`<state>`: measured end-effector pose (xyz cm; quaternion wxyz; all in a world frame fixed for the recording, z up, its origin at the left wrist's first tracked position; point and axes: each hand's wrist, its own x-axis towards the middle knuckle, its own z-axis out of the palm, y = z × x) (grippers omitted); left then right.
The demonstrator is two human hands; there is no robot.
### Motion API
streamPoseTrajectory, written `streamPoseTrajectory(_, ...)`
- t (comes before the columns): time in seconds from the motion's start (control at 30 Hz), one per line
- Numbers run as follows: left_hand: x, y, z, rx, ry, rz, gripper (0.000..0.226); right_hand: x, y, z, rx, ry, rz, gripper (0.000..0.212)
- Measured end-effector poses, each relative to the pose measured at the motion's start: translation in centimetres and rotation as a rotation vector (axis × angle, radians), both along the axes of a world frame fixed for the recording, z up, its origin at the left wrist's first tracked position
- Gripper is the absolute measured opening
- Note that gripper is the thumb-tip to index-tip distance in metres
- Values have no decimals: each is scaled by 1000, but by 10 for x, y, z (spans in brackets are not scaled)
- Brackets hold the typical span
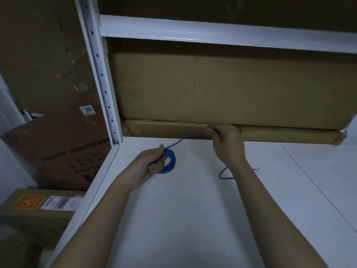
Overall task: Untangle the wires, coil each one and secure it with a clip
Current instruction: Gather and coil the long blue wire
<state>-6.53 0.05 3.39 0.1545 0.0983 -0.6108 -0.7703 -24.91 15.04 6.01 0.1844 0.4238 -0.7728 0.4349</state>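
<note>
My two bare forearms reach up from the bottom of the frame over the smooth white table [193,219]. My left hand [152,163] grips a round coil of thin blue wire [170,161] in the centre. One straight strand runs up-right to my right hand [225,140], which pinches it. Another piece of wire [225,174] shows partly behind my right wrist; its end is blurred.
</note>
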Motion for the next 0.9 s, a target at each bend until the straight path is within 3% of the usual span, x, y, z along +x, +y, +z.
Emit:
streamPoseTrajectory(0.13,-3,1,12,315,208,61,43,6,-29,-44,379,195,104,28)
streamPoseTrajectory(0.23,-8,-2,13,423,258,170,34,33,-34,-70,389,338,219,32)
streamPoseTrajectory(0.3,-14,-4,8,198,197,315,29,50,-38,-80,330,423,281,33)
streamPoseTrajectory(0.37,-19,-4,1,-200,57,453,26,61,-40,-87,297,412,323,35)
streamPoseTrajectory(0.47,-23,-1,-10,-531,-35,461,11,73,-40,-83,295,104,418,31)
streamPoseTrajectory(0.6,-25,0,-19,-915,-263,365,9,72,-39,-61,416,-635,516,17)
streamPoseTrajectory(0.7,-19,-3,-34,-1245,-460,246,10,58,-28,-56,515,-1096,564,25)
streamPoseTrajectory(0.8,-13,1,-56,-1301,-509,137,13,50,-13,-61,456,-1158,506,33)
streamPoseTrajectory(0.9,-10,3,-73,-1388,-496,64,27,50,-4,-70,297,-1265,420,26)
